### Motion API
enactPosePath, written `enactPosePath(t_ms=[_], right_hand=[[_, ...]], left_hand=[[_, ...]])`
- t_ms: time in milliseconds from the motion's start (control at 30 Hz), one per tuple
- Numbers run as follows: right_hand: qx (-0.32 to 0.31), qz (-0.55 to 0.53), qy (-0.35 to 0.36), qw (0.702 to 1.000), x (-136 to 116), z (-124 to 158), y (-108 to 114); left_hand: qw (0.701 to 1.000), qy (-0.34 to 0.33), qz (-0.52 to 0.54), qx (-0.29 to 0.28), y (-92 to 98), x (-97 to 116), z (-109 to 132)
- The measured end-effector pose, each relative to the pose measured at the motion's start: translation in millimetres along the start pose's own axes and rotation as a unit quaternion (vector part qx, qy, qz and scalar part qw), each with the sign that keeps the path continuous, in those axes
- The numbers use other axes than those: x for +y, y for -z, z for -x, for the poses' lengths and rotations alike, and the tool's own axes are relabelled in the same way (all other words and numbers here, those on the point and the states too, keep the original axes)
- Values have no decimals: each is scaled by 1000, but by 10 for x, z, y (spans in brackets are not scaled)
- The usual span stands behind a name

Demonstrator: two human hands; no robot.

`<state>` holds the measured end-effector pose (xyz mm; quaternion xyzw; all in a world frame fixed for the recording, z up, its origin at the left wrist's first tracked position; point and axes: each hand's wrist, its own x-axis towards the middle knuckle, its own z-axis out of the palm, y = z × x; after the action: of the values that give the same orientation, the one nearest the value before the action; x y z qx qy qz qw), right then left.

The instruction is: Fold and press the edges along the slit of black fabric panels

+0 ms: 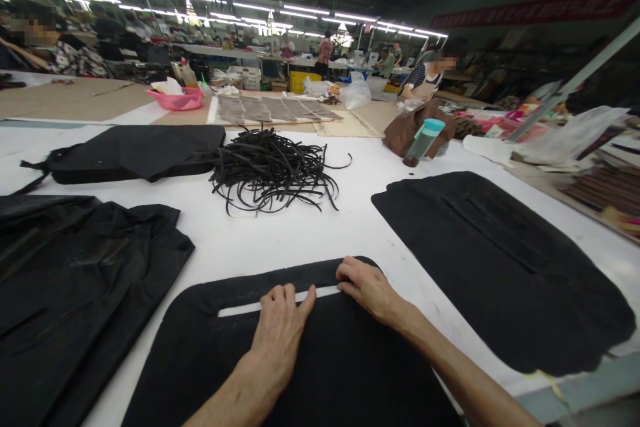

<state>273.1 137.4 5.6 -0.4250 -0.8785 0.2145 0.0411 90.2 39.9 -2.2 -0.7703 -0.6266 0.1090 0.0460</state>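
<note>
A black panel of leather-like sheet [350, 360] with rounded corners lies in front of me. A long narrow slot [237, 311] runs along its far side, and the white table shows through. My left hand [280, 323] rests on the panel, its fingers bent across the slot and its thumb spread apart. At the slot's right end, my right hand [369, 287] has its fingers curled over the far strip of the panel and its thumb by the slot, gripping the material there. Its fingertips are partly hidden.
Black strips [270, 167] lie heaped beyond the panel, beside a black stack [135, 153]. Crumpled black sheets [75, 280] lie left, another black panel [500, 267] right. A teal-lidded bottle [424, 141] stands near a brown bundle [395, 128]. Farther off are a pink basket [177, 100] and people.
</note>
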Motion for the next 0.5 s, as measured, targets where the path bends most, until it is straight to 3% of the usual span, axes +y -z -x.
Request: enactPosePath(t_ms=[200,333,500], right_hand=[[0,27,-25,999,-26,-12,3],[-22,44,-60,997,-54,-83,43],[-72,51,-99,991,-70,-213,117]], left_hand=[[999,-1,20,33,-44,31,3],[995,-70,11,75,-62,36,-85],[991,-114,10,73,-62,78,-160]])
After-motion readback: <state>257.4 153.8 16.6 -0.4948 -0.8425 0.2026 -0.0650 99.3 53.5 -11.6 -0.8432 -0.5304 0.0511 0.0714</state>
